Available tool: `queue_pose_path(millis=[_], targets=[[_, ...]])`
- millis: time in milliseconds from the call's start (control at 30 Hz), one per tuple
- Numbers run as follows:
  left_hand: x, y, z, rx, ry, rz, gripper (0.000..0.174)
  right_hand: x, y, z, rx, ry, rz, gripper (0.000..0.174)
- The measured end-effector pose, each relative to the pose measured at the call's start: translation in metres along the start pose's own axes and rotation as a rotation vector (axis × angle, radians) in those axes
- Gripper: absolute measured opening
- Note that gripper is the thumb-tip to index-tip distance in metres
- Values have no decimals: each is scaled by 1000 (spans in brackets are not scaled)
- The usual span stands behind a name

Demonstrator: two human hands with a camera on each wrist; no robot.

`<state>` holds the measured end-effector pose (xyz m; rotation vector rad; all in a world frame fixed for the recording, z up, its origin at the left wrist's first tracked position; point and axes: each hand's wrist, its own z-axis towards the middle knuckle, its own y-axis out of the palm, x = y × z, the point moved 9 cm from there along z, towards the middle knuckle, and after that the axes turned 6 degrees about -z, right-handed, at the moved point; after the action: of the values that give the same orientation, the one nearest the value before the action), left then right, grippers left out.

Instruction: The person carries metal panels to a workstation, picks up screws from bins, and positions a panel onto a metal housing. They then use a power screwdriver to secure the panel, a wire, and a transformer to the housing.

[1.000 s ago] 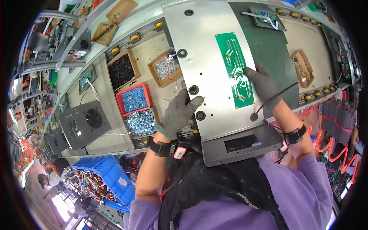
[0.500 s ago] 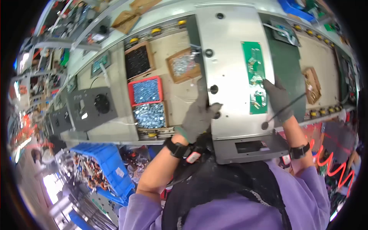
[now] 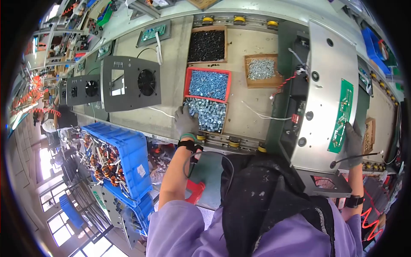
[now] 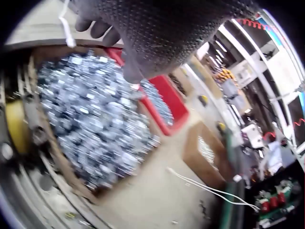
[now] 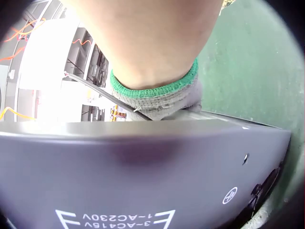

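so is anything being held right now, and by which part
The right hand holds the silver panel by its right edge, beside the green board; the left hand holds nothing visible.

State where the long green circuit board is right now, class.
In the head view, the long green circuit board lies toward the right, on the silver panel, beside the right hand.

The gloved left hand (image 3: pixel 186 122) is out to the left, fingers (image 4: pixel 99 28) loosely bent; the gloved right hand (image 3: pixel 353 144) is at right.
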<state>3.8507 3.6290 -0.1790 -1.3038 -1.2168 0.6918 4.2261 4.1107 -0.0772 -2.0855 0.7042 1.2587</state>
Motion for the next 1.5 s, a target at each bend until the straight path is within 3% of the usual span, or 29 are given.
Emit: queue_pose_path(millis=[67, 133, 233, 400, 467, 533, 600, 633, 667, 767, 800, 867, 967, 1067, 1200, 1400, 1500], targets=[[-3, 0, 0, 64, 57, 22, 53, 8, -15, -1, 12, 35, -43, 44], [45, 17, -5, -4, 374, 112, 59, 16, -32, 2, 31, 45, -99, 43], [68, 35, 2, -37, 380, 87, 56, 17, -44, -1, 35, 135, -45, 46], [19, 45, -9, 52, 327, -23, 60, -4, -35, -8, 37, 39, -121, 45], [6, 43, -16, 70, 137, -105, 62, -3, -34, -11, 53, 88, -170, 46], [28, 40, -19, 136, 137, -83, 61, 2, -41, -11, 56, 110, -142, 46], [69, 36, -19, 34, 230, 120, 59, 2, -41, -10, 53, 114, -116, 46], [80, 20, -21, 143, 225, 132, 46, -1, -38, -10, 52, 88, -113, 46], [80, 18, -14, 144, 228, 131, 46, -4, -34, -10, 51, 63, -111, 46], [81, 14, 22, 209, 236, -201, 17, -8, -32, -13, 46, 72, -104, 45], [87, 14, 37, 202, 235, -205, 17, -8, -34, -14, 49, 78, -110, 45], [103, 39, 65, -118, 285, -45, 15, -5, -34, -15, 53, 68, -87, 45], [102, 64, 75, -246, 304, 6, 13, -1, -38, -18, 71, 79, -105, 45], [101, 60, 75, -261, 380, -51, 14, -5, -34, -16, 65, 91, -95, 46], [90, 51, 76, -219, 336, -218, 16, -12, -33, -10, 76, 66, -119, 46], [89, 70, 87, -260, 328, -20, 16, -15, -22, -14, 72, 45, -114, 46], [89, 54, 87, -181, 361, -156, 14, -16, -18, -12, -8, 84, -90, 56]])
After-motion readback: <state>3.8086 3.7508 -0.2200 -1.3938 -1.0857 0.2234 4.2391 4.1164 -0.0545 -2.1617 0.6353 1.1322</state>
